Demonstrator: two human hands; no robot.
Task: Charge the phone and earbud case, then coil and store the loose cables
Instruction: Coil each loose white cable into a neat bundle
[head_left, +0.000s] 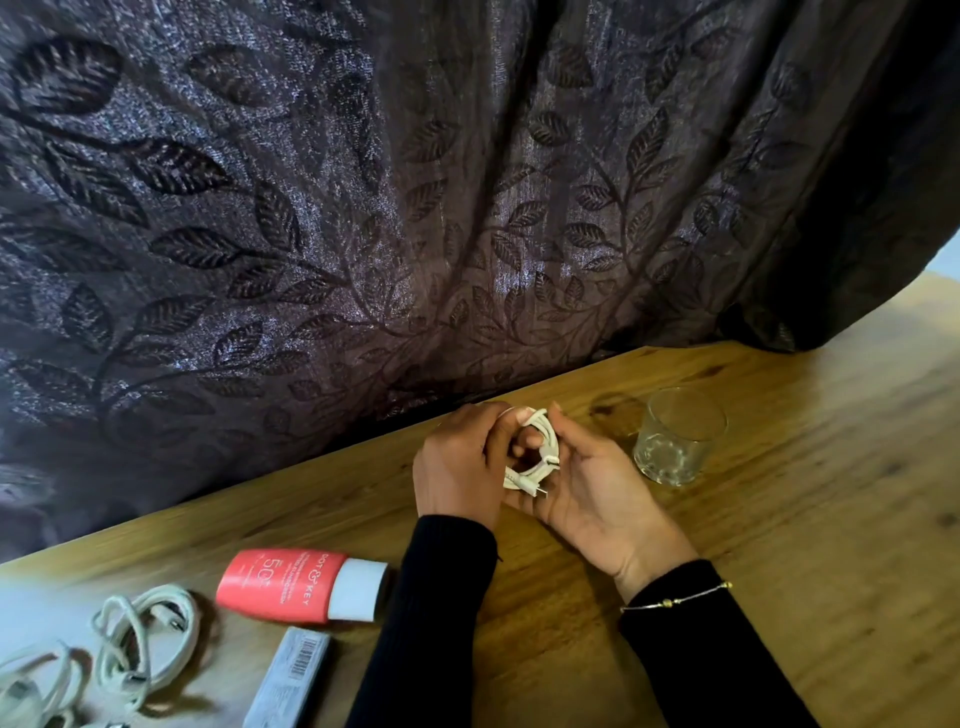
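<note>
meanwhile both the left hand (457, 462) and right hand (597, 488) grip a coiled white cable (540, 452), beside a glass (678, 436).

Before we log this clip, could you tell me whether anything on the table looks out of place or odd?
Nothing is spilled or damaged. The red sunscreen bottle lies on its side near the loose white cables, unrelated to charging. Both hands, left hand and right hand, hold a neat coiled cable.
</note>
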